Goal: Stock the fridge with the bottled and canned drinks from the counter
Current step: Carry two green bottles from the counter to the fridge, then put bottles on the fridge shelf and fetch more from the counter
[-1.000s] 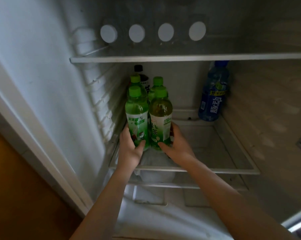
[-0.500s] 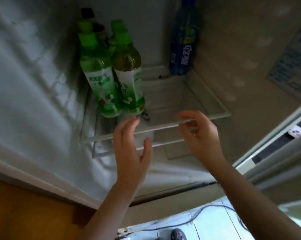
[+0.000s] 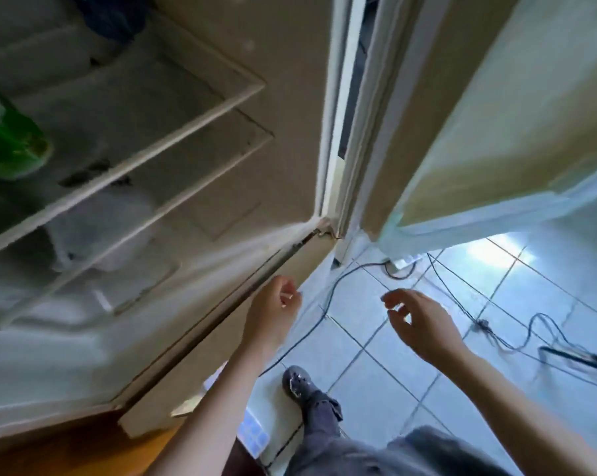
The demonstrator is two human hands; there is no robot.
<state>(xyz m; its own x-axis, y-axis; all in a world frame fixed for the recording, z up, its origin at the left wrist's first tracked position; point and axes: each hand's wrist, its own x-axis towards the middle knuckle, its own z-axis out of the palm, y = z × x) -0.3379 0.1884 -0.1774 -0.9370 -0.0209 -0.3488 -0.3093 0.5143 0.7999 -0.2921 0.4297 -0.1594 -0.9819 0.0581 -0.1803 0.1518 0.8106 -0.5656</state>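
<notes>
Your left hand (image 3: 271,310) hung empty, fingers loosely curled, near fridge (image 3: 283,97) sill. Your right hand (image 3: 420,324) at its 3 o'clock, fingers relaxed, empty. Green bottle (image 3: 12,146) on shelf (image 3: 153,150), 10 o'clock.

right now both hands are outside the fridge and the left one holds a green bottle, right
No: the left hand holds nothing; the green bottle stands on the fridge shelf. The head view shows it. The right hand is outside the fridge too.
</notes>
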